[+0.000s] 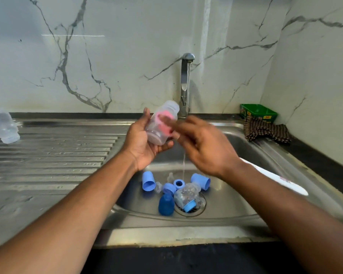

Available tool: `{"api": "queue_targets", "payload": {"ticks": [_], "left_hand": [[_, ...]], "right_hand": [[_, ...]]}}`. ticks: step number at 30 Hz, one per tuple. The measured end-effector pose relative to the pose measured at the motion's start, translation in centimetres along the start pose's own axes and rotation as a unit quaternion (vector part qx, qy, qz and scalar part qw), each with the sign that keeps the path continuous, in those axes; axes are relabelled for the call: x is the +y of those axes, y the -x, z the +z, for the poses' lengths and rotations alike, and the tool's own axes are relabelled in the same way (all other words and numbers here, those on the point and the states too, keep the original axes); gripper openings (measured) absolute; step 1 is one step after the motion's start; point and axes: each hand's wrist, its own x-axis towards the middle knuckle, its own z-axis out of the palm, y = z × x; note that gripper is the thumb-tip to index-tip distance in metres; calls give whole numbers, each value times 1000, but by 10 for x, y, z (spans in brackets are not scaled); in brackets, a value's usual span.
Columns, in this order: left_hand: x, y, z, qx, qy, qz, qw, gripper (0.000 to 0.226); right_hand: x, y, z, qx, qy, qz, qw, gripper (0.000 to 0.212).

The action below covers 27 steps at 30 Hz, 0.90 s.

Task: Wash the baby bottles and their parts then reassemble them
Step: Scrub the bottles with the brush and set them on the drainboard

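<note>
While our left hand [145, 143] cups the clear plastic baby bottle with pink print [161, 123] above the steel sink [246, 194], our blurred right hand [202, 147] hovers loosely spread; we tilt the mouth under the tap stream [187, 89].

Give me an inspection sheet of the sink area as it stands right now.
Surface: steel sink with ribbed drainboard; tap running.
Job's things: clear bottle with pink print held over the basin; another clear bottle lying on the drainboard; blue caps, a blue ring, a dark blue bottle and a clear bottle in the basin by the drain.
Clutter: white brush handle on the sink's right edge; checked cloth; green tub.
Grippers: left hand grips the pink-print bottle; right hand blurred beside it, fingers loose.
Cables: nothing seen.
Surroundings: marble-look wall.
</note>
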Motion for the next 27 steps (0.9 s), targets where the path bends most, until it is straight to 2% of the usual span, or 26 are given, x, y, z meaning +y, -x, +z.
{"api": "queue_targets", "payload": {"ticks": [2,3,7,10,12,14,17,20,22,25,27], "left_hand": [[-3,0,0,28,-37,13,999,53],[-6,0,0,38,-52,14,998,52],[-3,-1,-7,39,-32,-13,999,41],[7,-2,-11,6,5,-19,1000,41],[10,-5,-15,25,13,0,1000,38],[7,-7,-18,62,9,17,998,37],[0,-11,-17,88,2,18,996,34],[0,-14,-17,84,3,6,996,28],[1,-11,-17,62,1,-2,998,26],[-3,-8,-10,36,-50,-3,998,24],[-2,-7,-11,58,-64,15,996,28]], "right_hand": [[11,-4,-1,45,42,49,997,49],[14,-1,0,37,74,49,995,50],[-4,15,9,-71,102,-76,989,52],[-8,0,20,-53,118,-121,984,52],[-7,-11,29,-9,84,-94,992,52],[-10,-14,41,15,5,-52,999,54],[-14,-10,52,8,-54,-25,998,56],[-5,-4,49,-12,6,-45,999,52],[9,-6,46,13,33,-3,999,52],[15,-8,40,69,85,105,988,57],[5,-5,38,39,98,79,991,59]]}}
